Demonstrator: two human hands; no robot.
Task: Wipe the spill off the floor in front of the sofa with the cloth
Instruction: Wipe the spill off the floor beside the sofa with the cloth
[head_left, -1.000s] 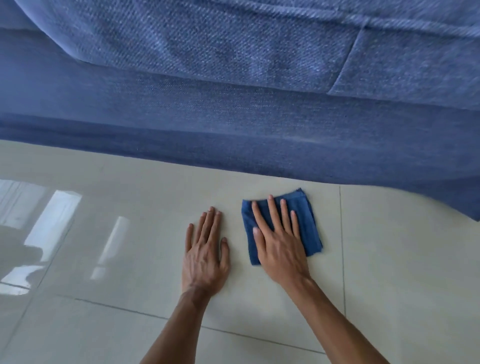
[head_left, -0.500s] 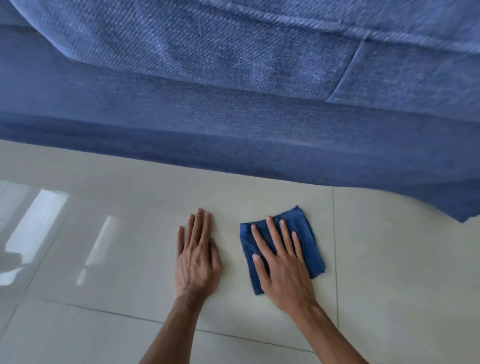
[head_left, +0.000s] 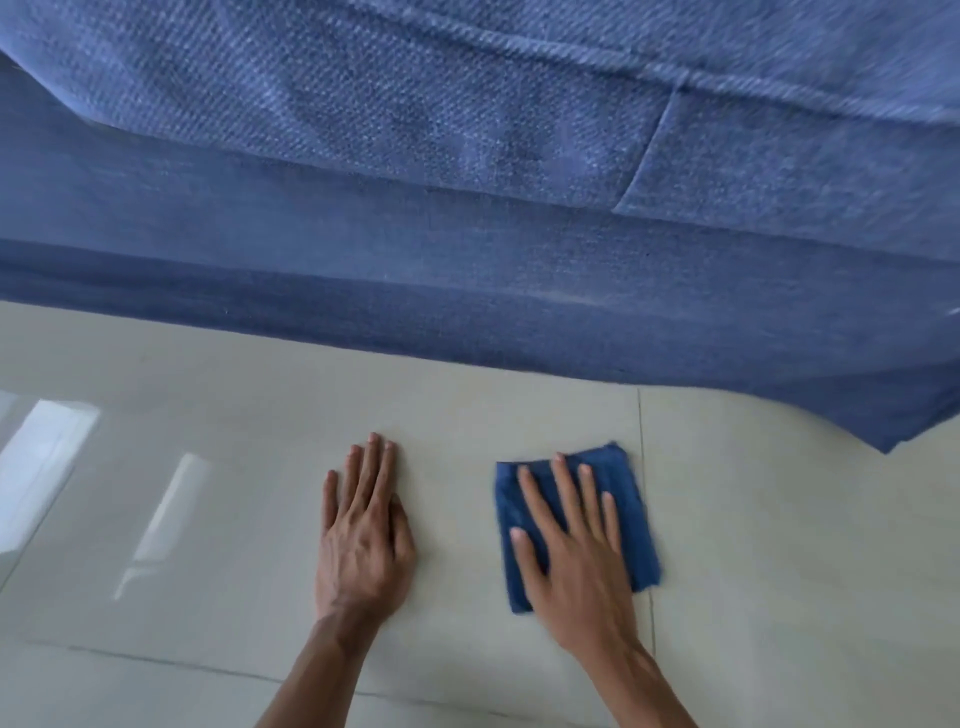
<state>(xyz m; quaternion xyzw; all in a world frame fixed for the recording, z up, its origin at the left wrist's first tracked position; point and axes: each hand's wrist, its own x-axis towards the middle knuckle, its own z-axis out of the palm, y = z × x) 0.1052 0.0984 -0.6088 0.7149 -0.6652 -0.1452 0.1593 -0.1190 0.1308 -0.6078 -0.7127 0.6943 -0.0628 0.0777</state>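
On the far left, bright window reflections (head_left: 47, 457) lie across the glossy pale floor (head_left: 249, 519), which shows no puddle or streak that can be made out anywhere in view. Moving right, the left hand (head_left: 363, 540) lies palm down on the bare tile, fingers straight and together, holding nothing; it appears to be a prop for the person's weight. It has kept its spot on the tile over the last second.

Right of it, with a strip of bare floor between, the right hand (head_left: 576, 551) presses flat on the folded blue cloth (head_left: 631, 514), fingers spread and extended, not curled round it. So the cloth is pinned under the palm, not gripped. The cloth lies on the floor in front of the sofa (head_left: 467, 291), near its base but apart from it.

In the last second the cloth has slid right and nearer the person: a second ago it lay well left of the grout line (head_left: 643, 467), and now its right edge lies just beside that line, the near corner perhaps on it. That reads as a wiping stroke under way. Whether any spill is left cannot be told; the stroke probably wants repeating over the same patch.
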